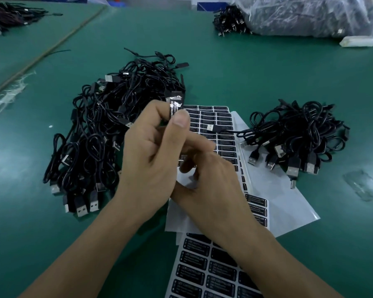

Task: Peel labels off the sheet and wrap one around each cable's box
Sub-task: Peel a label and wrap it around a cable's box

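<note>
As left hand (pixel 148 151) pinches it, box (pixel 175 102) points up; axis near-vertical

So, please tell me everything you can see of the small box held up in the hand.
The box is small, black and oblong, held nearly upright over the table. A glossy black label with white print is wrapped round it; its top end looks shiny and wrinkled. The left hand pinches its lower part between thumb and forefinger, so only the upper end shows. The right hand curls just below; whether it touches the box is hidden.
</note>
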Motion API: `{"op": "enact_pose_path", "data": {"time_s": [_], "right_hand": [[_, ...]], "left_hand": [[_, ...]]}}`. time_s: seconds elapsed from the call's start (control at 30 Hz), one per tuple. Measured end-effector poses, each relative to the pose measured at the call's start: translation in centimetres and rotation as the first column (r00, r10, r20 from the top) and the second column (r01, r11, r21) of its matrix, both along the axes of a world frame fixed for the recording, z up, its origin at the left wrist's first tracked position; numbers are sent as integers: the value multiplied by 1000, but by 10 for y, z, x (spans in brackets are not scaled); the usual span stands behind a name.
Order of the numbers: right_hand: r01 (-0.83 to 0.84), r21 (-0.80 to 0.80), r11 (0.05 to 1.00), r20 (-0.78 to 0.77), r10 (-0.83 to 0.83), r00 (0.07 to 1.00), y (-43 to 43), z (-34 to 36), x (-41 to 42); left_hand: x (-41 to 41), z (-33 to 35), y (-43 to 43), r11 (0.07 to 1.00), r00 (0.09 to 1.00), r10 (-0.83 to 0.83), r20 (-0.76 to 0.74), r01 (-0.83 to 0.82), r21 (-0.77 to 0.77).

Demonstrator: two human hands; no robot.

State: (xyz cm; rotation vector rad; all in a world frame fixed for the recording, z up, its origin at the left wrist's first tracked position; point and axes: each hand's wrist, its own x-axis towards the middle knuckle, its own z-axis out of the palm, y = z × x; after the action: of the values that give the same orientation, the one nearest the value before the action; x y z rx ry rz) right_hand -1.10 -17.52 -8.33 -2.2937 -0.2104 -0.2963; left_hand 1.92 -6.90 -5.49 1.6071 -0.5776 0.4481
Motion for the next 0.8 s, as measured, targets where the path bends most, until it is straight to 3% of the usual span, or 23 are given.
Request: {"op": "enact_pose_path", "data": {"time_s": [0.2,0.3,0.4,0.47,0.57,0.7,0.8], "right_hand": [[-9,127,992,-18,11,1000,-3,-2,3],[-50,297,954,-25,60,998,-4,0,1],[-57,496,867,-71,106,992,-6,6,0],[-29,565,825,-75,86,994,-12,13,1],[97,597,796,-69,-70,995,-28,29,2],[313,374,873,21,-345,938,-63,57,6],[504,233,832,68,-531,845,-97,79,9]], "left_hand": [[6,-2,6,988,989,-69,-128,49,-149],[12,-3,13,973,980,-52,-192,6,-231],[19,-7,17,957,932,29,-361,-131,-259],[22,-12,19,964,905,126,-406,-209,-167],[26,-20,21,966,903,249,-350,-256,26],[28,-31,23,929,915,328,-233,-268,255],[27,-35,24,895,920,334,-206,-241,376]]}}
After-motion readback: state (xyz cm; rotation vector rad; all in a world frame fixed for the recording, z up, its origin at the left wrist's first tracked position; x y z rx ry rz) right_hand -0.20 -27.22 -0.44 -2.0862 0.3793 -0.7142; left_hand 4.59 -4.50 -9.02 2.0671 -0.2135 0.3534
